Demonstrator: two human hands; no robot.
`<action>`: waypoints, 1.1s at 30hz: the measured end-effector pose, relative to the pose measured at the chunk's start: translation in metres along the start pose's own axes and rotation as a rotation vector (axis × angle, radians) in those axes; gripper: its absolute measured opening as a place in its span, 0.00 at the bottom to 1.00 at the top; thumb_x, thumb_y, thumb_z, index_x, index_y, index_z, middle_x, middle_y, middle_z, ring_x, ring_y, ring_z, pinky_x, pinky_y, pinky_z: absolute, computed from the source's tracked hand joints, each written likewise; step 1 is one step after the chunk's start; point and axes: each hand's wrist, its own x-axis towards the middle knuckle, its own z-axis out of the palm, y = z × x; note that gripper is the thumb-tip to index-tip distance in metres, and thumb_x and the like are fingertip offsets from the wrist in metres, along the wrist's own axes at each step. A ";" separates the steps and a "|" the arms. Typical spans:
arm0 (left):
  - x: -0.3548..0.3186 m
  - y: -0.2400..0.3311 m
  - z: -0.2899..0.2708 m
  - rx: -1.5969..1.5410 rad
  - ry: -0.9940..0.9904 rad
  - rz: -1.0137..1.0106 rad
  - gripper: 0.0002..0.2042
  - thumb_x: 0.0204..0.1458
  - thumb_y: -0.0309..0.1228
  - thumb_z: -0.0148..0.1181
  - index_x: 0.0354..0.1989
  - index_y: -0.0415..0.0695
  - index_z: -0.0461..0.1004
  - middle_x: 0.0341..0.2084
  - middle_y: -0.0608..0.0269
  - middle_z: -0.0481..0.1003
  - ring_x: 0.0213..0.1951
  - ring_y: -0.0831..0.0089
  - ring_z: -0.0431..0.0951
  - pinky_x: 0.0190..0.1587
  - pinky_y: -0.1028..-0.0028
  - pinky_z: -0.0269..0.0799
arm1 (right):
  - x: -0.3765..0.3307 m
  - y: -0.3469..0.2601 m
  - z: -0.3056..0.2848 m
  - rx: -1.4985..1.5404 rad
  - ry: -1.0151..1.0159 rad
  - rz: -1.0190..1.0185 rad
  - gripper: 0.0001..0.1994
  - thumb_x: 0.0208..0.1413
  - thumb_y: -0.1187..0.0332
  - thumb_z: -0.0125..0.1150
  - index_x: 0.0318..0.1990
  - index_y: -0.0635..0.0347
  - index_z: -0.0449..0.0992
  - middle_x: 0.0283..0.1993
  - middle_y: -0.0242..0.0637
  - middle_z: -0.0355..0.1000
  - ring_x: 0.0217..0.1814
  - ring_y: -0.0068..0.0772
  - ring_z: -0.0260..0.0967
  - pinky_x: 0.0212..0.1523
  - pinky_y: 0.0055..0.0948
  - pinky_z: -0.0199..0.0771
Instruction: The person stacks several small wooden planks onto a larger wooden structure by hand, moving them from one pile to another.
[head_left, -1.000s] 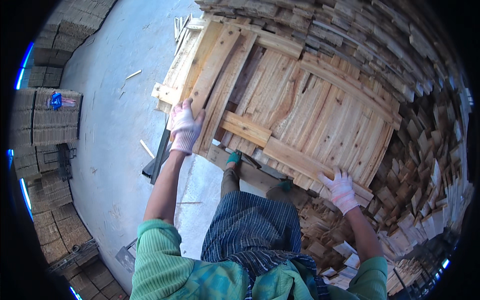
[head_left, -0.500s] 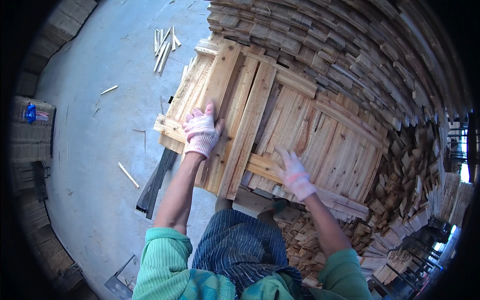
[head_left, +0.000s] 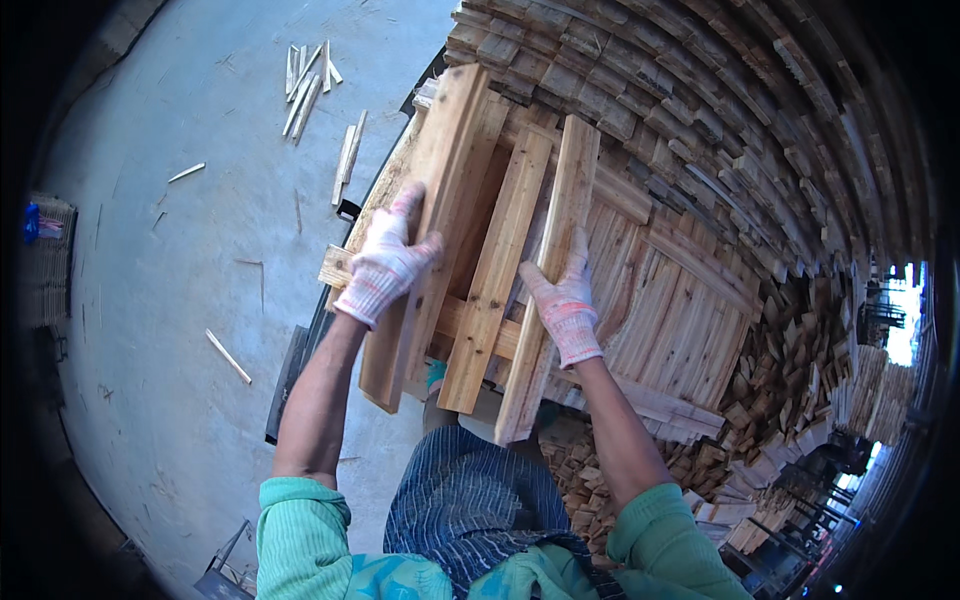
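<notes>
Both my hands wear pale knitted gloves with pinkish marks. My left hand (head_left: 388, 258) grips a long wooden board (head_left: 452, 140) that is tipped up at the left, its thumb lying across the wood. My right hand (head_left: 563, 305) is wrapped round a narrower board (head_left: 572, 190), which is raised at a slant. Between them a knotty board (head_left: 492, 280) lies across a wooden crosspiece (head_left: 336, 267). To the right of my right hand rests a panel of joined planks (head_left: 675, 320) with battens along its edges.
Stacked timber (head_left: 620, 75) rises behind and to the right. A heap of wood offcuts (head_left: 790, 370) lies at the right. Thin wood strips (head_left: 306, 90) are scattered on the grey floor (head_left: 170, 330). A dark metal bar (head_left: 287, 385) stands near the left of the boards.
My right hand has moved up and left from the panel and taken hold of a board, now lifted. My left hand has shifted from lying on the boards to gripping one, now tipped up.
</notes>
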 end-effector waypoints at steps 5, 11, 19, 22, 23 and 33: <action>0.045 0.015 -0.035 0.629 -0.125 -0.259 0.36 0.54 0.42 0.64 0.73 0.63 0.57 0.56 0.41 0.67 0.58 0.43 0.69 0.59 0.52 0.70 | 0.017 -0.065 0.069 -0.406 -0.207 0.397 0.52 0.53 0.51 0.66 0.78 0.41 0.36 0.72 0.71 0.46 0.69 0.72 0.57 0.69 0.49 0.63; 0.042 -0.004 -0.021 0.815 -0.110 -0.213 0.38 0.53 0.44 0.65 0.73 0.67 0.55 0.58 0.42 0.66 0.55 0.46 0.71 0.51 0.50 0.71 | 0.016 -0.037 0.065 -0.207 -0.081 0.203 0.55 0.48 0.54 0.72 0.78 0.42 0.38 0.70 0.73 0.50 0.68 0.72 0.59 0.69 0.49 0.63; 0.066 0.004 -0.024 0.734 -0.072 -0.154 0.38 0.51 0.41 0.67 0.72 0.65 0.59 0.53 0.42 0.67 0.54 0.44 0.71 0.52 0.49 0.71 | 0.047 -0.116 0.108 -0.198 -0.166 0.278 0.54 0.51 0.51 0.71 0.78 0.43 0.36 0.70 0.71 0.50 0.66 0.69 0.62 0.67 0.47 0.66; 0.079 -0.001 -0.024 0.739 -0.058 -0.144 0.37 0.50 0.41 0.67 0.71 0.65 0.60 0.54 0.42 0.67 0.54 0.44 0.71 0.53 0.50 0.72 | 0.050 -0.114 0.130 -0.263 -0.176 0.225 0.54 0.50 0.52 0.69 0.78 0.39 0.34 0.68 0.70 0.49 0.62 0.70 0.66 0.61 0.47 0.73; 0.081 -0.001 -0.027 0.728 -0.042 -0.130 0.37 0.50 0.41 0.67 0.71 0.65 0.60 0.55 0.42 0.67 0.55 0.44 0.71 0.53 0.50 0.72 | 0.054 -0.114 0.131 -0.251 -0.160 0.191 0.55 0.50 0.53 0.70 0.78 0.39 0.34 0.67 0.69 0.50 0.61 0.69 0.67 0.61 0.47 0.73; 0.072 -0.030 -0.033 0.427 -0.124 -0.438 0.31 0.67 0.53 0.37 0.74 0.49 0.53 0.60 0.42 0.72 0.58 0.45 0.74 0.60 0.54 0.69 | 0.111 -0.151 0.158 -0.228 -0.102 0.255 0.56 0.48 0.49 0.71 0.78 0.43 0.36 0.62 0.66 0.58 0.57 0.66 0.70 0.55 0.48 0.76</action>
